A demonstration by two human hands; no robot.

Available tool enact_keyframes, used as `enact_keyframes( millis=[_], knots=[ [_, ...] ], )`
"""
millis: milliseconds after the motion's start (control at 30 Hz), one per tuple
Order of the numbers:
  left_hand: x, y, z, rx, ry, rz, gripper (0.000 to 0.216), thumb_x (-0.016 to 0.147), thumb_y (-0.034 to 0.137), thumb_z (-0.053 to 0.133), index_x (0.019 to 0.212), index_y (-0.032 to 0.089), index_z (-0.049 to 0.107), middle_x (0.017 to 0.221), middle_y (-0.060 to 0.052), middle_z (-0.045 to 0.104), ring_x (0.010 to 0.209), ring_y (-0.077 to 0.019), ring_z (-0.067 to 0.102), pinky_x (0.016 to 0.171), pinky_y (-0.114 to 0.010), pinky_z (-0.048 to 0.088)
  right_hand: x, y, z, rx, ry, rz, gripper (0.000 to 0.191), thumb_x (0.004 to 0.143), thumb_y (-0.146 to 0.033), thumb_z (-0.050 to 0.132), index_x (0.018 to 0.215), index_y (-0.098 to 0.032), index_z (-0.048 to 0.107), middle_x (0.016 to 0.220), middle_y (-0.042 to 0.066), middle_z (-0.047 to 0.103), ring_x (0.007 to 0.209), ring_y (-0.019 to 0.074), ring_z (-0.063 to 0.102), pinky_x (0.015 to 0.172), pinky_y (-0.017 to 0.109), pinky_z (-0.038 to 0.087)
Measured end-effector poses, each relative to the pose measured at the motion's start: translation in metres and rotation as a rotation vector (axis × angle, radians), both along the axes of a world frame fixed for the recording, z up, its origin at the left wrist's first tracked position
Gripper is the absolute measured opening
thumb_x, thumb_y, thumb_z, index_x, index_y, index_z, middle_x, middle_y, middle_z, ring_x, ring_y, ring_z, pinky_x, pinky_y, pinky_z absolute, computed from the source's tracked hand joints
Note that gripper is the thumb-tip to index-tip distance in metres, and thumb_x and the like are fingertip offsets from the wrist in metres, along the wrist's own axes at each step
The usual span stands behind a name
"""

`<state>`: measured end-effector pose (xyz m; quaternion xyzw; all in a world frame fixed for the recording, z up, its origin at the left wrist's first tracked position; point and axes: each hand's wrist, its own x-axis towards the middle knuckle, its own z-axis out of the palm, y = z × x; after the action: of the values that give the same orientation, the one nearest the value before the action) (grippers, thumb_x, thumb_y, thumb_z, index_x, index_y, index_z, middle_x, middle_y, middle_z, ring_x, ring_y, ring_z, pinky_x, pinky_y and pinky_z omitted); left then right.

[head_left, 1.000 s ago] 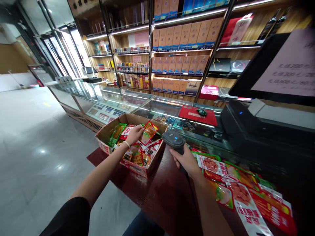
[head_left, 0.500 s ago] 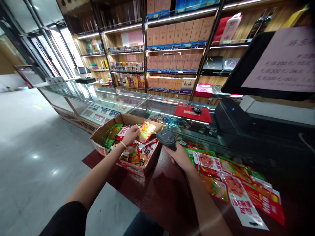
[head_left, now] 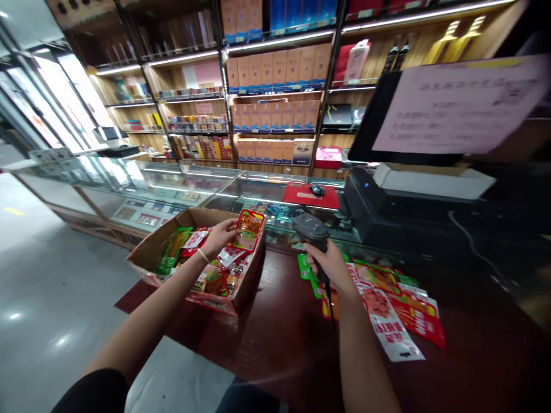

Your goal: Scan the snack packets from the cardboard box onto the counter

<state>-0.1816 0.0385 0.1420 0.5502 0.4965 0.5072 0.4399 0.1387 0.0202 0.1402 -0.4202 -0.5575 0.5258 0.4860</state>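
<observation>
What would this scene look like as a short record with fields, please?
Left hand: pinches a red-edged snack packet by the cardboard box's far right corner
Right hand: grips a black barcode scanner
Box contents: more snack packets
Tabletop: dark red, carrying the box and overlapping loose packets, partly hidden by the right forearm
Glass counter: beyond, with a computer mouse on a red mouse pad

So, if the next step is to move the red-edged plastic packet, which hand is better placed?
Probably the left. The left hand holds the red-edged plastic packet by its side, at the open brown cardboard box. The right hand is occupied: it grips the black pistol-shaped scanner.
</observation>
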Motion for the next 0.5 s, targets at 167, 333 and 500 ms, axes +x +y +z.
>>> enact_keyframes(
  millis=[167,333,500],
  knots=[
    [0.077,0.029,0.010,0.042,-0.017,-0.150,0.049,0.069,0.034,0.073,0.112,0.013,0.063,0.098,-0.008,0.073,0.089,-0.0214,0.068,0.081,-0.033,0.052,0.061,-0.003,0.012,-0.005,0.114,-0.162,0.036,0.076,-0.046,0.071,0.093,-0.023,0.049,0.052,-0.011,0.051,0.033,0.0079,0.043,0.033,0.019,0.036],
    [0.175,0.062,-0.009,0.057,0.262,-0.276,0.028,0.075,0.026,0.065,0.101,0.015,0.065,0.091,-0.006,0.074,0.086,-0.0209,0.069,0.078,-0.031,0.054,0.117,-0.009,0.011,0.015,0.160,-0.379,0.033,0.075,-0.043,0.072,0.092,-0.024,0.051,0.052,-0.011,0.050,0.033,0.0072,0.042,0.033,0.019,0.037],
    [0.270,0.061,-0.048,0.236,0.644,-0.239,0.026,0.084,0.015,0.052,0.104,0.019,0.068,0.097,-0.007,0.074,0.091,-0.0232,0.069,0.081,-0.033,0.052,0.158,-0.017,0.002,0.033,0.247,-0.509,0.032,0.075,-0.042,0.072,0.092,-0.024,0.052,0.053,-0.010,0.051,0.033,0.0069,0.042,0.032,0.018,0.037]
  ],
)
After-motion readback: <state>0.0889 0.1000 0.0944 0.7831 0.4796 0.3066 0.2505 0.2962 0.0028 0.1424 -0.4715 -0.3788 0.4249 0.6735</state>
